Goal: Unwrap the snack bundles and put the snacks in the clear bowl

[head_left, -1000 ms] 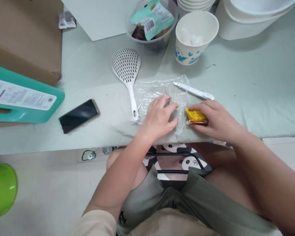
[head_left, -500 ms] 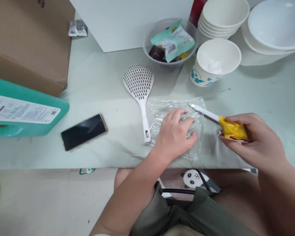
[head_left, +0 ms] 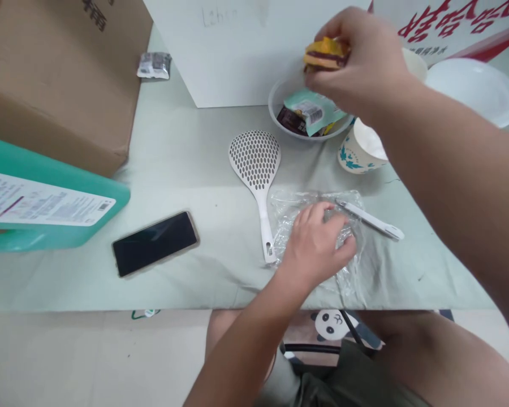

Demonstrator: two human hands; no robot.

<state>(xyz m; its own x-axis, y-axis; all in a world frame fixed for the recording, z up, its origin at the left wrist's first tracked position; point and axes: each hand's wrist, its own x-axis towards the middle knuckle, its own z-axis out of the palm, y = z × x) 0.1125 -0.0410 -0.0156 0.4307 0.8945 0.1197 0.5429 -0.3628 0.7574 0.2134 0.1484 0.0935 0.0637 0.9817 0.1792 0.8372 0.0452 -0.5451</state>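
My right hand (head_left: 356,62) grips a yellow and brown packet (head_left: 326,53) above a clear bowl (head_left: 275,110), which holds a mint-green packet (head_left: 311,108) and darker ones. On the crinkled clear plastic (head_left: 350,282) rests my left hand (head_left: 318,243), fingers apart and slightly curled; whether it pinches the film is not visible. A white pen-like tool (head_left: 373,220) lies partly on the plastic, to the right of that hand. To its left is a white slotted ladle (head_left: 257,161). Behind my right forearm stands a paper cup (head_left: 358,152) with blue leaves.
A black phone (head_left: 156,243) lies at the left front. Further left are a green jug (head_left: 68,192) and a cardboard box (head_left: 63,79), with a small silver packet (head_left: 154,65) beside it. A white box (head_left: 233,56) stands behind the bowl, white bowls (head_left: 475,87) at the back right.
My right hand has carried the yellow packet from the right front up and back, over the clear bowl. My left hand stays on the plastic. The view has shifted slightly.
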